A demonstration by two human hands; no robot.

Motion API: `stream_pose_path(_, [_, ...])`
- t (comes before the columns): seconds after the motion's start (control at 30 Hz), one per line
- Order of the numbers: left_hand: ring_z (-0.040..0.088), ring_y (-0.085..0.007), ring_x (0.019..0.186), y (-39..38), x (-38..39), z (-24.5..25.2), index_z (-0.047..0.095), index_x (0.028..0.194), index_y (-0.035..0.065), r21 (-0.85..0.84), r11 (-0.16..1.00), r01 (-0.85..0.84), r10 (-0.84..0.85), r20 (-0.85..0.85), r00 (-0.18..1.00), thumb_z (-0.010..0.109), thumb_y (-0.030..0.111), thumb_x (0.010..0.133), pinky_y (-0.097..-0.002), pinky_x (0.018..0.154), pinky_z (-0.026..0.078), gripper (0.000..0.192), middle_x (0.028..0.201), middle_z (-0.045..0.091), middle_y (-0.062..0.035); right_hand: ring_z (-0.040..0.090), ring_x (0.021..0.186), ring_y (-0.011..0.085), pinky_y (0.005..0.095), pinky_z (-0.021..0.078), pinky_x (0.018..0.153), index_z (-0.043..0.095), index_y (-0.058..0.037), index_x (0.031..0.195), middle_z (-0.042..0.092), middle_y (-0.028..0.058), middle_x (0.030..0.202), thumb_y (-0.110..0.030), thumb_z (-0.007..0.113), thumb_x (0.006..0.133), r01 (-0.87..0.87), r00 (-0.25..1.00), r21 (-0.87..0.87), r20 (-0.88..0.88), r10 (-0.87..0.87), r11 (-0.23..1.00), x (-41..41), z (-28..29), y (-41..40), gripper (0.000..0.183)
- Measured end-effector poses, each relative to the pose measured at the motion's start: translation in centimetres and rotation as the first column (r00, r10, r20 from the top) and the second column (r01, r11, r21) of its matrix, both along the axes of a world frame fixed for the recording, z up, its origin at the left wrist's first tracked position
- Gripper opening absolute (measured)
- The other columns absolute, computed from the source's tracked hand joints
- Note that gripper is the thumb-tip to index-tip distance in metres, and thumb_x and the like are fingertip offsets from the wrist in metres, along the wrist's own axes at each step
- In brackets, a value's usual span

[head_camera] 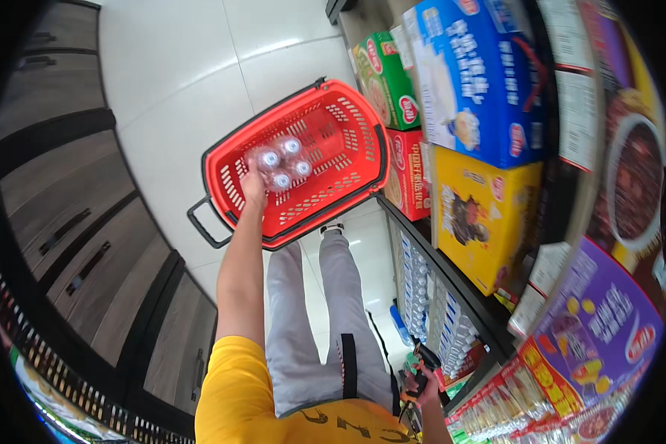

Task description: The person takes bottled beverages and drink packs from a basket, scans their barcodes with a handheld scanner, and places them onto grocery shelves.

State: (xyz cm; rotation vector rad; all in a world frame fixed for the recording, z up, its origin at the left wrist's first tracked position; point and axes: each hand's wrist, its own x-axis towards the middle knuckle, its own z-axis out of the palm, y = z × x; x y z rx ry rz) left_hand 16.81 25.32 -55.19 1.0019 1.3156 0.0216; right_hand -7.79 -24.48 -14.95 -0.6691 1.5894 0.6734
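Note:
My left hand (252,183) is closed around the near left side of a pack of several clear plastic bottles with white caps (282,162), inside a red plastic shopping basket (333,205). The basket has a black rim and a black handle at its left end. At the lower right, my right hand (422,383) is shut on a black and orange handheld device (426,358), probably a barcode scanner, beside my leg. The bottles rest in or hang just above the left half of the basket; which one cannot be told.
Shelves along the right hold boxed goods, among them a blue carton (466,83), a yellow carton (477,216) and a green box (386,77). Bottled water packs (449,322) stand below. Dark wooden drawers (72,222) line the left. Pale floor tiles (166,111) lie between.

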Motion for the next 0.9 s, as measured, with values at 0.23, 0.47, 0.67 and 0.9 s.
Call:
stream_pose_path(0.23, [0.033,-0.0076,0.044,3.3,-2.1,-13.1,0.049,0.065,0.0151,-0.203,0.942,-0.266,0.289,0.089,0.953,0.046,0.023,0.095,-0.0248,0.045,0.027,0.031,0.05,0.038,0.0059,0.041,0.048,0.0148,0.0271,0.0338,0.043,0.054,-0.0067,0.105,0.056,0.0088,0.081,-0.027,0.053,0.089,0.039,0.992,0.001,-0.121,-0.039,0.999,-0.8,-1.8,2.5,0.026])
stream_pose_path(0.47, [0.049,-0.0102,0.065,0.7,-2.1,-13.8,0.062,0.083,0.0069,-0.225,0.891,-0.394,0.418,0.068,0.906,0.045,0.028,0.094,-0.0257,0.061,0.041,0.029,0.071,0.055,0.0012,0.042,0.048,0.0156,0.028,0.0346,0.044,0.053,-0.0078,0.103,0.055,0.0109,0.082,-0.027,0.053,0.089,0.075,0.985,0.043,-0.156,-0.068,0.996,1.2,-2.0,4.6,0.023])
stream_pose_path(0.67, [0.053,-0.0166,0.071,2.8,-4.5,-11.9,0.059,0.097,-0.0042,-0.019,0.994,-0.107,0.105,-0.093,0.99,0.042,0.037,0.093,-0.0308,0.067,0.041,0.045,0.085,0.061,-0.006,0.047,0.049,0.0159,0.0279,0.0364,0.044,0.054,-0.0069,0.106,0.056,0.0108,0.08,-0.026,0.056,0.087,-0.033,0.984,0.071,-0.174,0.045,0.997,2.3,-3.0,6.0,0.026])
stream_pose_path(0.9, [0.059,-0.0244,0.089,1.2,-9.7,3.1,0.057,0.101,-0.0029,0.202,0.804,0.559,-0.542,-0.136,0.829,0.053,0.026,0.089,-0.0337,0.083,0.044,0.031,0.094,0.063,-0.0154,0.05,0.049,0.0153,0.0292,0.0404,0.046,0.056,-0.004,0.1,0.055,0.0078,0.065,-0.022,0.061,0.085,-0.334,0.937,0.021,-0.098,0.334,0.942,2.8,-0.1,7.8,0.024])
